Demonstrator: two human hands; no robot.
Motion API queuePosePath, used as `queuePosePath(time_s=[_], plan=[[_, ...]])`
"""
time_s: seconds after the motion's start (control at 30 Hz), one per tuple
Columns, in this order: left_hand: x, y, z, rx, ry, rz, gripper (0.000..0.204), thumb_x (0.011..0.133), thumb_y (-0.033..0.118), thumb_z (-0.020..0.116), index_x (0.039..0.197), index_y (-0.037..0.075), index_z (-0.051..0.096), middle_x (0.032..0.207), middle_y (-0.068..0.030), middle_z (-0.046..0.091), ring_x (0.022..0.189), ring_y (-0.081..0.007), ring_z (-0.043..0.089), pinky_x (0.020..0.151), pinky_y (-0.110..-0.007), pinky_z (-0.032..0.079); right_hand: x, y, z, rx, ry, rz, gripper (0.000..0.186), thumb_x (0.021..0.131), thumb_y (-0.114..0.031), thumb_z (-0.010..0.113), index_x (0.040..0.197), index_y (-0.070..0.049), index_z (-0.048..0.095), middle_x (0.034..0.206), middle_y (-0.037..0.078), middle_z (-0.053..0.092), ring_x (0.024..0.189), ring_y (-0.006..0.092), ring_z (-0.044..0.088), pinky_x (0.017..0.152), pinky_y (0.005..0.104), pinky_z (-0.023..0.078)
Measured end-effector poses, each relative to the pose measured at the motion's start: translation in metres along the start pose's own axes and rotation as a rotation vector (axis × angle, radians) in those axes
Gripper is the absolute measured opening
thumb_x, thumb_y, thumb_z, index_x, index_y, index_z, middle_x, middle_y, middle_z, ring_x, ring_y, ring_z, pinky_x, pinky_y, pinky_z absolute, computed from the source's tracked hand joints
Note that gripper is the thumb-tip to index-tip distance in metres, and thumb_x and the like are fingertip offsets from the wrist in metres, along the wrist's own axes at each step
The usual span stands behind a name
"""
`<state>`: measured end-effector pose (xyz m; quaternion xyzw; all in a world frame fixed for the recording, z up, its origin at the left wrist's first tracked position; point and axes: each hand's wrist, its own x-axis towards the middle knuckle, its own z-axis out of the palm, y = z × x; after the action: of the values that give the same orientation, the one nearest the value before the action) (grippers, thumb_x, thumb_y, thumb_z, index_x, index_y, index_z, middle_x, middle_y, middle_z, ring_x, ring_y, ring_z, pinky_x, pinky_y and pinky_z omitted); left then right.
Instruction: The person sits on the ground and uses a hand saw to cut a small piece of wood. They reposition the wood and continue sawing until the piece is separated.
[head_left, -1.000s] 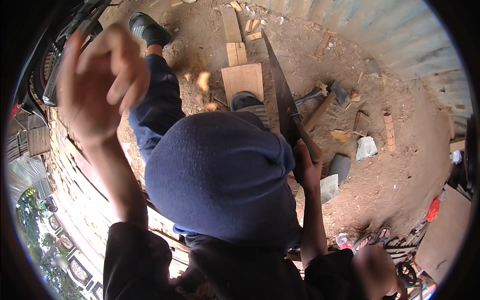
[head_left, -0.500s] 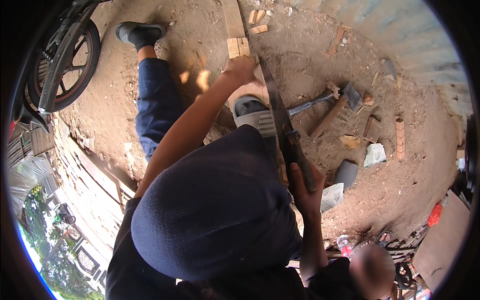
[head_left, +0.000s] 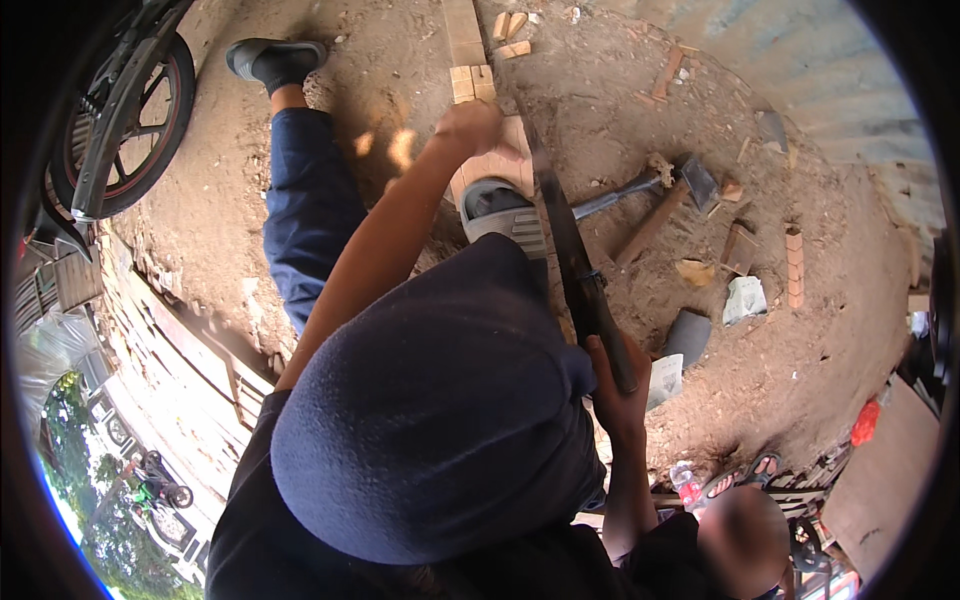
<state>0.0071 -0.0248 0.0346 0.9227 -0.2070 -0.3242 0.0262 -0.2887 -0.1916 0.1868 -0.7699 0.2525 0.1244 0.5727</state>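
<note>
The right hand (head_left: pixel 617 395) is wrapped round the handle of the saw (head_left: pixel 567 240). The left hand (head_left: pixel 472 128) rests on the far part of the board (head_left: pixel 513 132), thumb stretched toward the board's right edge; how far its fingers curl cannot be told. The saw's long axis runs from its handle, near and right of the board, up along the board's right side; whether the teeth touch cannot be told. The left hand is nearer the board. A sandalled foot (head_left: pixel 507 218) stands on the board's near part, and small blocks (head_left: pixel 473 83) lie beyond its far end.
</note>
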Motion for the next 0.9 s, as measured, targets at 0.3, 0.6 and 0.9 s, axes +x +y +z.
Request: queuePosePath(time_s=[0.3, 0.6, 0.9], plan=[[-0.002, 0.005, -0.002, 0.031, -0.011, -0.010, 0.088, 0.058, 0.068, 0.075, 0.109, -0.002, 0.062, 0.112, -0.0185, 0.064, 0.107, -0.0333, 0.061, 0.092, -0.042, 0.049, -0.007, 0.009, -0.005, -0.009, -0.024, 0.050, 0.022, 0.092, -0.021, 0.058, 0.091, 0.001, 0.063, 0.069, 0.014, 0.061, 0.063, 0.0196, 0.061, 0.057, 0.0327, 0.045], [0.001, 0.001, -0.002, 0.018, -0.026, -0.019, 0.079, 0.056, 0.063, 0.078, 0.103, 0.001, 0.062, 0.106, -0.0185, 0.065, 0.105, -0.0365, 0.061, 0.088, -0.044, 0.049, -0.038, -0.009, -0.017, -0.111, -0.041, 0.140, 0.023, 0.091, -0.022, 0.059, 0.096, 0.001, 0.061, 0.076, 0.017, 0.062, 0.071, 0.0300, 0.064, 0.064, 0.0360, 0.047], [-0.004, 0.011, -0.005, 0.091, 0.006, 0.001, 0.090, 0.056, 0.068, 0.075, 0.109, -0.002, 0.061, 0.113, -0.0171, 0.063, 0.109, -0.0325, 0.061, 0.090, -0.042, 0.050, -0.042, -0.036, -0.015, 0.032, -0.010, 0.123, 0.020, 0.091, -0.020, 0.060, 0.091, 0.000, 0.062, 0.072, 0.013, 0.061, 0.066, 0.0224, 0.061, 0.062, 0.0350, 0.046]])
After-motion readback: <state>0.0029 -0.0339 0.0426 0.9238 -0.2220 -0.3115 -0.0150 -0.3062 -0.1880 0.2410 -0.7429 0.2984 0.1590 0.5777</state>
